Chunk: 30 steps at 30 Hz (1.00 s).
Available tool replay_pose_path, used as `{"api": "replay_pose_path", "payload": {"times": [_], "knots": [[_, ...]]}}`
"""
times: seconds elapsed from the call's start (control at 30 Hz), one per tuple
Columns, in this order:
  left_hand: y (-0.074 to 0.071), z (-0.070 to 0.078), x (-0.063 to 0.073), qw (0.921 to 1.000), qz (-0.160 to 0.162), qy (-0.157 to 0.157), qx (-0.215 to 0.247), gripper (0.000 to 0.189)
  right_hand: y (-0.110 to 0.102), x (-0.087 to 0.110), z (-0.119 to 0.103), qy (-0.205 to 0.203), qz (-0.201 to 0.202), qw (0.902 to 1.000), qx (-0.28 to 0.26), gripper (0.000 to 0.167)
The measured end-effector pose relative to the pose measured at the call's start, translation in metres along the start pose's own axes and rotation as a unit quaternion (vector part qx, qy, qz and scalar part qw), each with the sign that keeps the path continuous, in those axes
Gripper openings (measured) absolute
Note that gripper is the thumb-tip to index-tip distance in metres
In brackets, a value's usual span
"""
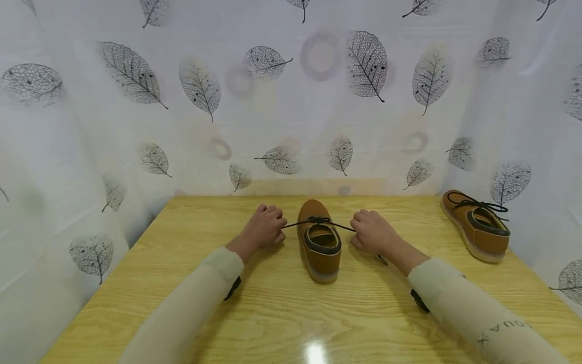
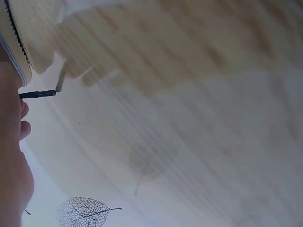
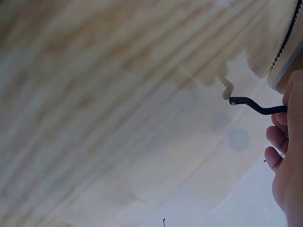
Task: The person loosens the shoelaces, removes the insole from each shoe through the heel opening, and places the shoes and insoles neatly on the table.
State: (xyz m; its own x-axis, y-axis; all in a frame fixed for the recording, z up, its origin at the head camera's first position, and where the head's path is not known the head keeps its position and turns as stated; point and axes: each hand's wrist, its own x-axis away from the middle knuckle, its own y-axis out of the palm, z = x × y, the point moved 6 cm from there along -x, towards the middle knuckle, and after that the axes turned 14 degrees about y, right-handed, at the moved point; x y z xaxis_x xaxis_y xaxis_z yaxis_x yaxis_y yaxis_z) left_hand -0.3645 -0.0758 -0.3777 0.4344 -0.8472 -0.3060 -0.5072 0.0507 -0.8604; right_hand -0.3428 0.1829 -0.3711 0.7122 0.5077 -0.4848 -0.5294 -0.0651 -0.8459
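Note:
A brown lace-up shoe [image 1: 320, 260] stands on the table with its toe facing away and its heel toward me. Its black shoelace [image 1: 343, 227] stretches out to both sides from a dark tangle of lace over the tongue. To the left, my left hand [image 1: 263, 227] grips one lace end, whose dark tip [image 2: 40, 94] pokes out of the fist in the left wrist view. On the other side my right hand [image 1: 374, 232] holds the opposite end, and a curved bit of lace [image 3: 258, 107] sticks out past its fingers. Both lengths look drawn straight in the head view.
A second brown shoe [image 1: 488, 240], its black laces in a bow, stands at the table's right edge. The glossy wooden table [image 1: 268, 323] ends at a white curtain [image 1: 282, 116] with a leaf print, which hangs at the back and both sides.

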Motion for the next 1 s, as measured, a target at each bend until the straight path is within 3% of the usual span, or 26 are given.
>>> {"api": "replay_pose_path", "payload": {"times": [0.33, 0.7, 1.0], "knots": [[-0.0010, -0.0010, -0.0014, 0.9999, -0.004, -0.001, -0.010, 0.008, 0.0007, -0.0030, 0.0002, 0.013, -0.029, 0.9994, 0.016, 0.022], [0.0036, -0.0004, -0.0025, 0.9996, -0.025, -0.011, -0.001, 0.007, 0.0044, -0.0006, 0.0005, 0.017, -0.029, 0.9990, 0.029, 0.023], [0.0003, -0.0007, -0.0010, 0.9977, -0.061, -0.030, 0.007, 0.010, 0.0083, -0.0004, 0.0041, 0.038, -0.059, 0.9970, 0.033, 0.021]]}}
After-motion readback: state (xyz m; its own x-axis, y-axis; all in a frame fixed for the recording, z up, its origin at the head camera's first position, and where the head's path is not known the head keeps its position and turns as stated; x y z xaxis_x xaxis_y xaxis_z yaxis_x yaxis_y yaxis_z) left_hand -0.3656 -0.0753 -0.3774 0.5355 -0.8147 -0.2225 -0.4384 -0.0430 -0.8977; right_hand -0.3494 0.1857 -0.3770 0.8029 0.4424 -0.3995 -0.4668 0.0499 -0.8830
